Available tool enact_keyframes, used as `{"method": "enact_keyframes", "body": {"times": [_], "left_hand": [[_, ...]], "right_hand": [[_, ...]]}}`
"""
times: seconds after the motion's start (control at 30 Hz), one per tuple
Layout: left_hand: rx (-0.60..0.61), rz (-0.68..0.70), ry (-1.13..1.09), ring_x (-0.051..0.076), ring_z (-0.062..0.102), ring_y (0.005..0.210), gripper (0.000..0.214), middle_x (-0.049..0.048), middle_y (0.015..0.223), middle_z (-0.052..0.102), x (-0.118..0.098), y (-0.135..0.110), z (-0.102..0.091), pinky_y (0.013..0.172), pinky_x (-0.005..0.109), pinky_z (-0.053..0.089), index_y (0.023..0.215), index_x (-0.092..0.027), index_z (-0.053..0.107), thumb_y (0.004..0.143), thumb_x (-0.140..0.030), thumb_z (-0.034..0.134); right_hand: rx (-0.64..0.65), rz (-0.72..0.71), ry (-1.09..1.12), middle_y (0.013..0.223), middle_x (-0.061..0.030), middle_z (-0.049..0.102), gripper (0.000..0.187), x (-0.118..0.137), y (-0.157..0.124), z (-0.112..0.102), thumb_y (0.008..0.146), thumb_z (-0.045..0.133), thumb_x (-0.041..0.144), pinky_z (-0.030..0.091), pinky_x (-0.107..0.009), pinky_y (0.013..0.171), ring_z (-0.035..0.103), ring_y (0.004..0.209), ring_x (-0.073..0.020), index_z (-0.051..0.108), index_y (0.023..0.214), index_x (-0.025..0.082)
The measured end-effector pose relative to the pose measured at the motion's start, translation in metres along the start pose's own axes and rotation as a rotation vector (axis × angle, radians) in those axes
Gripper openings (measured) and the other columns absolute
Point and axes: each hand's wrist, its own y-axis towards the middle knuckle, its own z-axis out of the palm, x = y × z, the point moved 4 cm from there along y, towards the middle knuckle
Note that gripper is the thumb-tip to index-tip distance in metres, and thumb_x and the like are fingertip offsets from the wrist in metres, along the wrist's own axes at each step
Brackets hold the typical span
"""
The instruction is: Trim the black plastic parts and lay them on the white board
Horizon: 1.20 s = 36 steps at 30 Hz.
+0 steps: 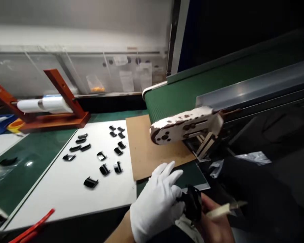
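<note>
My left hand (155, 202), in a white glove, grips a glossy black plastic part (194, 202) with its lower fingers, while the upper fingers stretch outward. Bare and partly blurred, my right hand (214, 226) is beside the part's right side. It holds a small knife (220, 211) with a cream handle, blade pointing right. Whether the right fingers also touch the part is hard to make out. Several similar black parts (91, 182) lie spread over the white board (66, 195) to the left.
A green conveyor belt (182, 94) slopes down from the right, its end above a brown cardboard sheet (142, 152). An orange stand with plastic film rolls (55, 104) is at the back left. Red-handled tool (38, 224) lies front left; crumpled plastic (254, 157) is at right.
</note>
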Motion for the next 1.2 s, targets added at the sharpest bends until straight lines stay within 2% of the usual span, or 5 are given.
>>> {"method": "enact_keyframes", "body": {"times": [0.2, 0.4, 0.6, 0.83, 1.2], "left_hand": [[0.009, -0.036, -0.139, 0.034, 0.052, 0.127, 0.012, 0.0141, 0.125, 0.065, 0.026, -0.017, 0.010, 0.108, 0.052, 0.043, 0.095, -0.016, 0.065, 0.084, -0.021, 0.063], [-0.054, -0.348, -0.673, 0.030, 0.056, 0.125, 0.093, 0.0098, 0.138, 0.056, 0.080, -0.056, 0.016, 0.102, 0.046, 0.050, 0.147, -0.034, 0.027, 0.071, -0.049, 0.079], [-0.133, -0.507, -1.052, 0.030, 0.053, 0.127, 0.128, 0.0071, 0.140, 0.053, 0.083, -0.071, 0.048, 0.105, 0.044, 0.047, 0.148, -0.038, 0.020, 0.047, -0.022, 0.095], [-0.226, -0.541, -0.978, 0.026, 0.058, 0.121, 0.122, 0.0039, 0.132, 0.059, 0.080, -0.073, 0.058, 0.107, 0.046, 0.044, 0.149, -0.040, 0.018, 0.054, -0.024, 0.093], [-0.209, -0.588, -1.049, 0.026, 0.061, 0.117, 0.114, 0.0065, 0.125, 0.064, 0.076, -0.073, 0.068, 0.100, 0.041, 0.050, 0.148, -0.033, 0.026, 0.055, -0.027, 0.092]], "right_hand": [[-0.082, 0.197, 0.304, 0.060, 0.0004, 0.063, 0.026, -0.037, 0.017, 0.010, 0.056, 0.090, 0.032, 0.044, -0.020, 0.049, 0.051, 0.052, -0.0107, 0.076, 0.075, 0.021], [-0.111, 0.288, 0.437, 0.067, -0.0024, 0.070, 0.029, -0.052, 0.032, 0.021, 0.051, 0.092, 0.034, 0.023, -0.012, 0.033, 0.014, 0.036, 0.0029, 0.075, 0.070, 0.021], [-0.070, 0.319, 0.464, 0.056, 0.0027, 0.065, 0.024, -0.061, 0.035, 0.039, 0.054, 0.091, 0.033, 0.027, -0.010, 0.035, 0.005, 0.040, 0.0018, 0.071, 0.061, 0.022], [-0.037, 0.342, 0.437, 0.075, -0.0003, 0.070, 0.024, -0.068, 0.026, 0.040, 0.060, 0.088, 0.031, 0.028, -0.014, 0.030, 0.010, 0.037, 0.0007, 0.072, 0.076, 0.023], [-0.053, 0.307, 0.423, 0.081, -0.0031, 0.069, 0.024, -0.064, 0.018, 0.028, 0.063, 0.087, 0.037, 0.029, -0.013, 0.035, 0.020, 0.037, 0.0033, 0.070, 0.071, 0.021]]}}
